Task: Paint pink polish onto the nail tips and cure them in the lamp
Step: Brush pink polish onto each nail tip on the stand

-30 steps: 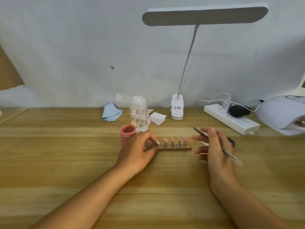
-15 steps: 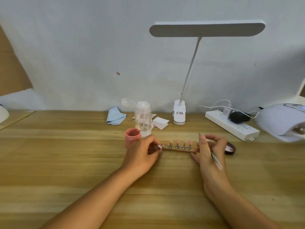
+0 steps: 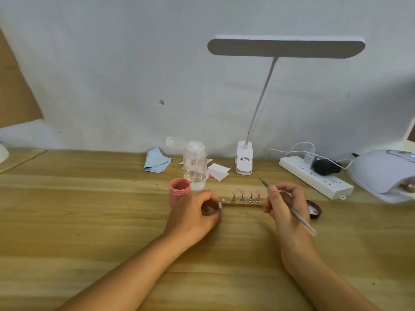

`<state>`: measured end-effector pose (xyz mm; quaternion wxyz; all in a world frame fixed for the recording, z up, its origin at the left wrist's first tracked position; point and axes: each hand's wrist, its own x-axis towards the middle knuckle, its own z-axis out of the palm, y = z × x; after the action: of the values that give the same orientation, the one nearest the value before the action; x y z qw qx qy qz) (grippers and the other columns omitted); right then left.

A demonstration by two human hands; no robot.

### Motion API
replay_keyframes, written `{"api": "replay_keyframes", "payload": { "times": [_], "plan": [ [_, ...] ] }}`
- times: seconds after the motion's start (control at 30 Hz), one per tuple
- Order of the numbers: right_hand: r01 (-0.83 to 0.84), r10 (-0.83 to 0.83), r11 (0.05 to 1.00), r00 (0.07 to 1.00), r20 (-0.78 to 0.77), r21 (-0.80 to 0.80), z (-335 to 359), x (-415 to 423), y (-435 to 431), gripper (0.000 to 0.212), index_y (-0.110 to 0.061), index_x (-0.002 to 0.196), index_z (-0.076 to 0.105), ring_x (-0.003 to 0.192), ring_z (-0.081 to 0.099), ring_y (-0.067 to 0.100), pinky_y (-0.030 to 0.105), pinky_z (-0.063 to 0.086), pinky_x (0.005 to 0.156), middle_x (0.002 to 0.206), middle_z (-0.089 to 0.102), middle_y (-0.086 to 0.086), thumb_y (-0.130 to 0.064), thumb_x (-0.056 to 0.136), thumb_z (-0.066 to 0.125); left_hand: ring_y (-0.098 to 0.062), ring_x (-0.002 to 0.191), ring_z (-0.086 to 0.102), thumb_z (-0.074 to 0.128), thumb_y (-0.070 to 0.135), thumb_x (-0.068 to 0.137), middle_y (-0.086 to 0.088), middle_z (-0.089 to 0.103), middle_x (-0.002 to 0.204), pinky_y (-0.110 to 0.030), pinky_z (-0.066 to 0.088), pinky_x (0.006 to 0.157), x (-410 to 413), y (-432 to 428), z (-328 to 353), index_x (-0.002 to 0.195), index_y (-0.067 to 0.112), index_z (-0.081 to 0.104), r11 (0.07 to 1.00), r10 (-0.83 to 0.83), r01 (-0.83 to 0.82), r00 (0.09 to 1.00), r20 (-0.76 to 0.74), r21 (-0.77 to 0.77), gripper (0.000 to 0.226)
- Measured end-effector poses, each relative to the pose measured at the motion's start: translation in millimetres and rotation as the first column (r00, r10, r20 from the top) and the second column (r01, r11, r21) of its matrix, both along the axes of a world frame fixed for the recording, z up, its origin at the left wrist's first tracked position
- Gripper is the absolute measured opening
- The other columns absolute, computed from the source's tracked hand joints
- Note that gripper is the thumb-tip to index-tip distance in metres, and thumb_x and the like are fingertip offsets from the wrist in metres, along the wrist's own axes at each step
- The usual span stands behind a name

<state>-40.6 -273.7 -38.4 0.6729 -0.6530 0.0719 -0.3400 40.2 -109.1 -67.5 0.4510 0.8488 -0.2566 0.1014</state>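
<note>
Currently, the nail tips (image 3: 246, 192) stand on a wooden strip (image 3: 243, 204) at the centre of the frame, resting on the counter (image 3: 89, 221) between the two hands. Four tips show pink, and each sits on a small metal post. A fifth post, at the left end of the strip, shows bare metal with no tip visible.

Judgement: painting is largely complete. Curing is not yet started, since the strip lies well apart from the curing lamp (image 3: 379, 173) at the right edge of the frame.

Orientation: the long axis of the strip runs left to right across the frame, roughly parallel to the wall. The tips point up, toward the top of the frame.

Left-hand grip (image 3: 195, 215): fingers curled, just beside the left end of the strip. Whether they pinch anything cannot be told.

Right-hand grip (image 3: 283, 205): closed around a thin brush (image 3: 303, 222), pointed end toward upper left, handle end toward lower right.

An open pink polish jar (image 3: 179, 189) stands just left of the strip, and a black lid (image 3: 315, 211) lies right of the right-hand grip. Farther up the frame are a clear bottle (image 3: 194, 167), a blue cloth (image 3: 156, 159), a desk lamp (image 3: 285, 46) and a power strip (image 3: 314, 177).
</note>
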Motion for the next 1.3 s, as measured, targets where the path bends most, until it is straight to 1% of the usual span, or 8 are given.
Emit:
{"api": "replay_keyframes", "payload": {
  "times": [0.17, 0.27, 0.4, 0.57, 0.73, 0.97, 1.1, 1.3],
  "plan": [
    [-0.162, 0.163, 0.981, 0.987, 0.002, -0.109, 7, -4, 15, 0.009, -0.012, 0.098, 0.067, 0.079, 0.068, 0.009, 0.017, 0.053, 0.073, 0.087, 0.073, 0.004, -0.011, 0.090, 0.064, 0.004, 0.062, 0.056, 0.071, 0.021, 0.080, 0.025, 0.066, 0.075, -0.021, 0.045, 0.064, -1, 3, -1, 0.076, 0.037, 0.066, 0.997, 0.004, 0.000, 0.999, -0.050, 0.080, 0.018],
    [-0.280, 0.268, 0.954, 0.957, -0.111, -0.105, 26, 9, 26, 0.021, -0.019, 0.091, 0.074, 0.066, 0.061, 0.008, 0.014, 0.050, 0.066, 0.081, 0.074, 0.004, -0.015, 0.096, 0.054, 0.004, 0.059, 0.053, 0.069, 0.020, 0.081, 0.022, 0.064, 0.073, -0.021, 0.040, 0.063, -3, 5, 1, 0.072, 0.039, 0.059, 0.993, 0.011, -0.007, 0.999, -0.033, 0.122, 0.024],
    [-0.344, 0.297, 0.900, 0.933, -0.203, -0.268, 56, 37, 45, 0.009, -0.019, 0.096, 0.059, 0.055, 0.055, 0.005, 0.017, 0.046, 0.054, 0.073, 0.074, 0.000, -0.015, 0.090, 0.053, 0.002, 0.065, 0.053, 0.065, 0.019, 0.083, 0.019, 0.063, 0.078, -0.025, 0.045, 0.068, -5, 4, 6, 0.078, 0.035, 0.059, 0.988, -0.017, 0.017, 1.000, -0.002, 0.151, 0.017],
    [-0.273, 0.106, 0.778, 0.945, -0.311, -0.565, 58, 70, 75, 0.017, -0.020, 0.066, 0.060, 0.067, 0.065, 0.020, 0.040, 0.054, 0.072, 0.068, 0.073, 0.002, -0.027, 0.081, 0.061, 0.006, 0.060, 0.053, 0.064, 0.028, 0.084, 0.023, 0.048, 0.059, -0.016, 0.032, 0.057, -5, 2, 7, 0.061, 0.043, 0.043, 0.979, 0.002, -0.019, 0.996, 0.087, 0.201, 0.035],
    [-0.219, -0.076, 0.655, 0.933, -0.352, -0.723, 40, 88, 83, 0.023, -0.016, 0.074, 0.062, 0.081, 0.066, 0.026, 0.038, 0.053, 0.076, 0.074, 0.070, 0.003, -0.038, 0.082, 0.060, -0.023, 0.080, 0.065, 0.060, 0.026, 0.084, 0.005, 0.063, 0.068, -0.032, 0.035, 0.065, -7, -1, 7, 0.054, 0.032, 0.040, 0.978, 0.055, -0.061, 0.998, 0.033, 0.198, 0.037],
    [-0.207, -0.097, 0.688, 0.924, -0.371, -0.696, 32, 94, 77, 0.040, -0.022, 0.053, 0.046, 0.062, 0.052, 0.020, 0.031, 0.040, 0.059, 0.049, 0.050, -0.007, -0.040, 0.085, 0.063, -0.023, 0.083, 0.065, 0.061, 0.028, 0.085, 0.002, 0.070, 0.086, -0.032, 0.035, 0.067, -8, -5, 10, 0.056, 0.033, 0.043, 0.979, 0.053, -0.053, 0.999, 0.009, 0.196, 0.035],
    [-0.197, 0.005, 0.790, 0.949, -0.315, -0.581, 35, 89, 73, 0.013, -0.024, 0.073, 0.059, 0.077, 0.066, 0.015, 0.033, 0.051, 0.072, 0.065, 0.070, -0.005, -0.032, 0.083, 0.062, -0.017, 0.081, 0.065, 0.062, 0.027, 0.084, 0.018, 0.060, 0.064, -0.032, 0.034, 0.066, -10, -5, 13, 0.057, 0.044, 0.052, 0.982, 0.036, -0.033, 0.999, -0.012, 0.187, 0.034],
    [-0.289, 0.082, 0.738, 0.935, -0.345, -0.610, 33, 83, 74, 0.013, -0.027, 0.074, 0.060, 0.084, 0.065, 0.004, 0.027, 0.048, 0.077, 0.075, 0.073, -0.011, -0.024, 0.087, 0.064, -0.019, 0.079, 0.065, 0.061, 0.025, 0.082, 0.016, 0.048, 0.047, -0.029, 0.029, 0.057, -9, -3, 12, 0.052, 0.031, 0.043, 0.977, 0.067, -0.059, 0.997, -0.033, 0.203, 0.035]
  ]
}}
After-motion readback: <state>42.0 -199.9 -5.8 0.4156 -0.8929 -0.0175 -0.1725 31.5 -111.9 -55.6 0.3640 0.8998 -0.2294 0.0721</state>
